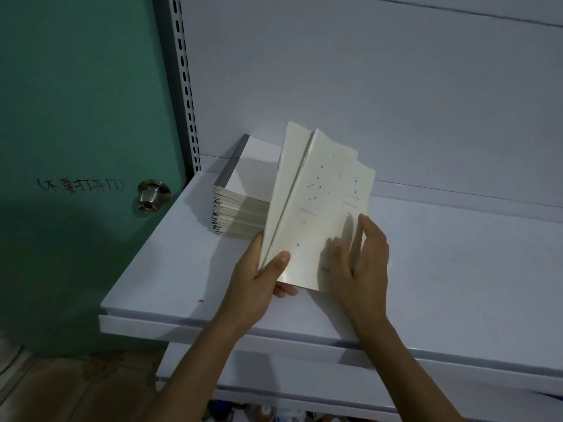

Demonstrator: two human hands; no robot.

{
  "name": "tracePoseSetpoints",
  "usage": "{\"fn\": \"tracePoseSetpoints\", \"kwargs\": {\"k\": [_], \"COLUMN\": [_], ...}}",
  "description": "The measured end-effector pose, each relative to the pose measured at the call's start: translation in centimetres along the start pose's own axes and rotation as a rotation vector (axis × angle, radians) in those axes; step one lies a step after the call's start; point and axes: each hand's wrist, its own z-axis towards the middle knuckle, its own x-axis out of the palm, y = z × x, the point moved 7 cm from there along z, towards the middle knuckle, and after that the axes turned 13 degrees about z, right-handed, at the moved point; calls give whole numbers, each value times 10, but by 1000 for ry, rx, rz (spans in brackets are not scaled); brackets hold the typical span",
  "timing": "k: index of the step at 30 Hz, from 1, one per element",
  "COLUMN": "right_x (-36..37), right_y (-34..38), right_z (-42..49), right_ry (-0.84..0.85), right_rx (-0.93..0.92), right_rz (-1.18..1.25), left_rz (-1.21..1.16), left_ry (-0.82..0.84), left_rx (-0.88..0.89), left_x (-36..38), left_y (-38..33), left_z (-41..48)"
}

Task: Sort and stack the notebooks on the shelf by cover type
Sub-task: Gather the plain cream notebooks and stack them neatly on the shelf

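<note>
A stack of notebooks [243, 190] with grey spines lies on the white shelf [457, 254] near its left end. In front of it I hold a fanned bunch of cream notebooks [316, 208] tilted upright; the front cover shows small blue constellation dots. My left hand [259, 278] grips the bunch at its lower left corner, thumb on the front cover. Along the bunch's lower right edge rests my right hand [362, 263], fingers spread against the covers.
A green door [76, 102] with a metal knob [152, 196] and handwritten characters stands left of the shelf. A slotted upright [185, 86] runs along the shelf's left side. A lower shelf [396, 388] sits beneath, with small items below it.
</note>
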Motion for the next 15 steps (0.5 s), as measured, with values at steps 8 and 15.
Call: {"fn": "tracePoseSetpoints", "kwargs": {"k": [8,15], "right_x": [-4,-36], "right_y": [-9,9], "right_z": [1,-20], "right_ry": [0,28], "right_rx": [262,522], "right_rz": [239,657], "left_rz": [-105,-170], "left_ry": [30,166], "left_rx": [47,74], "left_x": [-3,5], "left_y": [-1,-21], "left_z": [7,-7]}}
